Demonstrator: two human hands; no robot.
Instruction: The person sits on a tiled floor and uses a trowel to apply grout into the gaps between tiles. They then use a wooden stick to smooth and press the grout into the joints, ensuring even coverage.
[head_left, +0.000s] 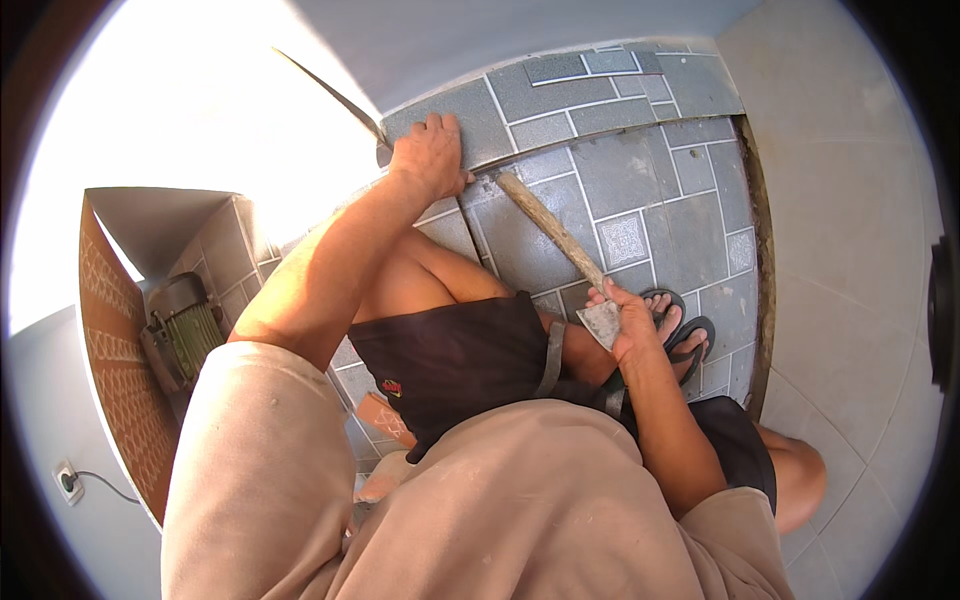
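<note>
Grey tile strip: raised slab (pixel 545 95) with a stone-dull face, split by white lines into rectangles of mixed size; its far side runs along the foot of the pale blue-grey wall (pixel 500 40), its near side ends in a dark, thin edge.
Left hand: the left hand (pixel 428 158) lies on the left end of the slab, fingers bent, thumb down by the near edge; whether it grips or only presses, I cannot tell.
Right hand: the right hand (pixel 628 318) is closed around the tool near its metal end.
Wooden-handled tool: the tool (pixel 550 228) slants over the lower tiles (pixel 680 205); its round, worn stick points toward the left hand, the tip near the slab's edge; its flat, scuffed grey metal head (pixel 601 322) shows beside the palm.
Lower tile field: matching grey pieces, white joints, some small squares with a speckled pattern; it spreads from the handle to a rough, crumbly border (pixel 762 270) on the right.
Room to the right: broad beige floor tiles (pixel 830 250) run past that border.
Near the feet: black sandals (pixel 692 345) stand on the tiles just beyond the right hand.
Left side: a ribbed green motor (pixel 190 325) sits beside a brown patterned panel (pixel 125 350), well apart from the tool.
</note>
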